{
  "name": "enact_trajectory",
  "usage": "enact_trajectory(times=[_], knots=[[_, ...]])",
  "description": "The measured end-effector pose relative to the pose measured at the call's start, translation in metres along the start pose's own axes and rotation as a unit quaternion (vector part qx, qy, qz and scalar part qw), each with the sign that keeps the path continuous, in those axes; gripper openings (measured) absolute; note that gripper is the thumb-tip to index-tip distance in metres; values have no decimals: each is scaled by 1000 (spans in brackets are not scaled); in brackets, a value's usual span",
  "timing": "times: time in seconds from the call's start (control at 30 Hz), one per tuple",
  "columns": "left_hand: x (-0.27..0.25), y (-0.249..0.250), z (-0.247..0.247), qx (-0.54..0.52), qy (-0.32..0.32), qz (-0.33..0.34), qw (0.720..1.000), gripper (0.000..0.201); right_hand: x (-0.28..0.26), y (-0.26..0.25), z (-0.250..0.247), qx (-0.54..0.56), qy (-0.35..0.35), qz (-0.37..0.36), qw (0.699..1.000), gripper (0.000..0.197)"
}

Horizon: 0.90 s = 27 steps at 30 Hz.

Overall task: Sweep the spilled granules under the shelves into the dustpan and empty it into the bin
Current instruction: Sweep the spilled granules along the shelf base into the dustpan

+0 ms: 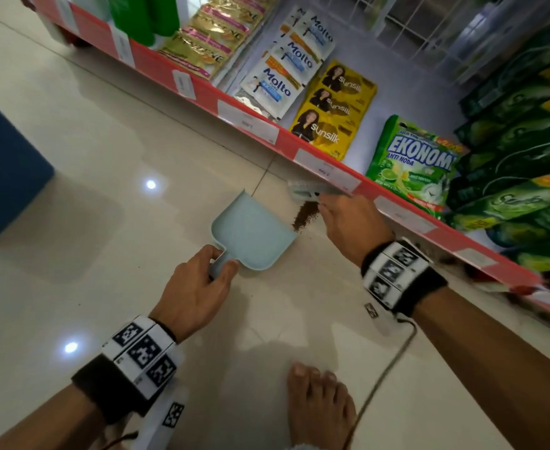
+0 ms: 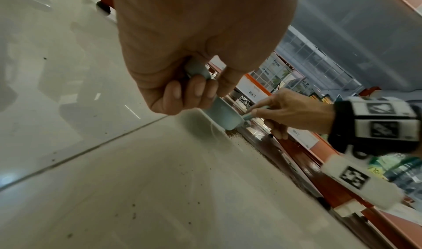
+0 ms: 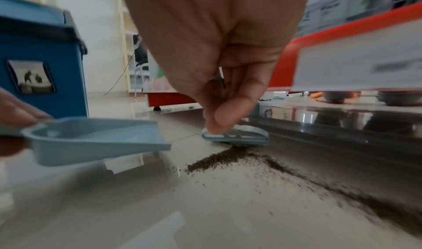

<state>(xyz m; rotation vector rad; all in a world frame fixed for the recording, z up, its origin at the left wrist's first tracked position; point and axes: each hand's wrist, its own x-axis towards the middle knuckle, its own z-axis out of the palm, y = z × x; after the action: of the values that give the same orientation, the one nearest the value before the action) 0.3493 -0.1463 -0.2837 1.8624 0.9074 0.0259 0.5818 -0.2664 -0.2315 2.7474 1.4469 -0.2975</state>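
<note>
A pale blue dustpan (image 1: 251, 230) is held by its short handle in my left hand (image 1: 199, 287), its open lip turned toward the shelf; the right wrist view shows the dustpan (image 3: 95, 139) tilted just above the floor. My right hand (image 1: 348, 222) grips a small pale blue brush (image 1: 303, 190), whose head (image 3: 237, 137) touches the floor at the shelf's edge. A heap of brown granules (image 1: 306, 216) lies between brush and pan, and a thinner trail of granules (image 3: 331, 186) runs along under the shelf. In the left wrist view my fingers (image 2: 189, 92) curl round the handle.
A blue bin (image 1: 4, 177) stands on the floor at the left, behind the dustpan (image 3: 41, 68). The red-edged bottom shelf (image 1: 267, 131) carries sachets and detergent packs and overhangs the floor. My bare foot (image 1: 319, 404) and a cable (image 1: 387, 368) lie near me on the glossy tiles.
</note>
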Motion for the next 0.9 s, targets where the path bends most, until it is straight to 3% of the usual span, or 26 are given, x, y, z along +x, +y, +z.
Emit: enact_trajectory(times=[0.17, 0.33, 0.5, 0.67, 0.8, 0.9], knots=[[6, 1, 3, -3, -6, -9, 1000, 27, -25, 18, -8, 32, 101, -8, 994, 28], [9, 6, 4, -1, -9, -11, 1000, 28, -5, 14, 6, -37, 86, 12, 995, 30], [8, 7, 3, -14, -10, -12, 1000, 24, -20, 10, 23, 9, 45, -17, 999, 27], [7, 8, 4, -6, -11, -9, 1000, 25, -52, 12, 17, 79, 105, -70, 989, 23], [8, 10, 10, -5, -13, -3, 1000, 23, -41, 30, 10, 33, 136, 7, 990, 20], [8, 13, 14, 1, -16, 3, 1000, 22, -34, 35, 17, 10, 92, 17, 996, 22]])
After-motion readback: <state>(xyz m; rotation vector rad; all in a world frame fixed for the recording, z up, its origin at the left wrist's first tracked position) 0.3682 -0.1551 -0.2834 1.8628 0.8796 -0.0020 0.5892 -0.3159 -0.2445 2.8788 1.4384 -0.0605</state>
